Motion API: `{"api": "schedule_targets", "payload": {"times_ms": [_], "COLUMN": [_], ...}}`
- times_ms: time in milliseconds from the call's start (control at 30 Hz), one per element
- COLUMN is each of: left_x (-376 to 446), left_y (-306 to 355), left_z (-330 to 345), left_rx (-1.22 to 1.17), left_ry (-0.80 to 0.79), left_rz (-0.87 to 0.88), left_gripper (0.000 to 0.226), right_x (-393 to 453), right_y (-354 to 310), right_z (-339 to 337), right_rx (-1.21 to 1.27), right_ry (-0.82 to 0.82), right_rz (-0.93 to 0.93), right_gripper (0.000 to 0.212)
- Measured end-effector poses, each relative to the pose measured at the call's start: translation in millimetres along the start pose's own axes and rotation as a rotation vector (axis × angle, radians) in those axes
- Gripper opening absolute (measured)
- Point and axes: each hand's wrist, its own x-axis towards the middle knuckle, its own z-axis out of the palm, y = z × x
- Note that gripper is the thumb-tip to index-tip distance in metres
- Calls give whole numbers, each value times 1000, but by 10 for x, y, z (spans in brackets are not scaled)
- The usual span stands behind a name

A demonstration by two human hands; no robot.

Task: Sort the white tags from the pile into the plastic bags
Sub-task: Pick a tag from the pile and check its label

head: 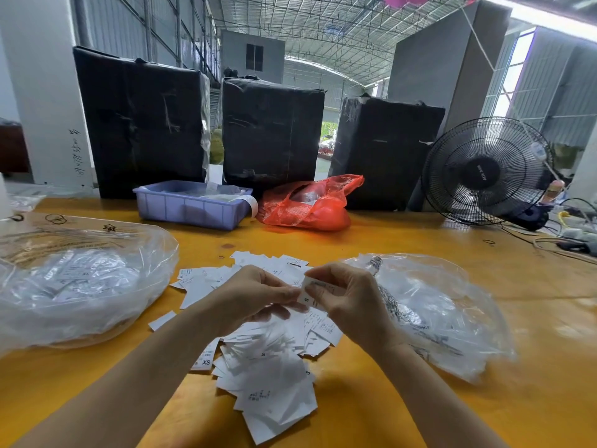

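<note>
Tag (307,297) marked "S", pinched between both hands (258,294)

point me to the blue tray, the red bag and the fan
blue tray (190,210): head view, front wall.
red bag (310,211): head view, middle of the crumpled plastic.
fan (483,173): head view, hub behind the grille.

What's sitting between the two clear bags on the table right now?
In the head view, the tag pile lies between the left bag and right bag, with both hands above it holding a tag.
</note>
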Motion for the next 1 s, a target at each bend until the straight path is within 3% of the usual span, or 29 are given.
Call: {"api": "schedule_targets", "payload": {"times_ms": [200, 800, 1000], "left_x": [-10, -13, -1], "left_y": [9, 16, 7], "left_z": [-6, 7, 18], "left_rx": [-16, -50, -44], "left_ry": [-11, -33, 47], "left_rz": [-1, -11, -15], "left_gripper": [12, 15, 19], "right_x": [24, -27, -8], "right_y": [-32, -73, -80], "right_z": [-59, -16, -34], "right_rx": [51, -60, 29], "right_ry": [93, -41, -106], "right_rz": [1, -31, 84], "right_gripper": [16, 16, 11]}}
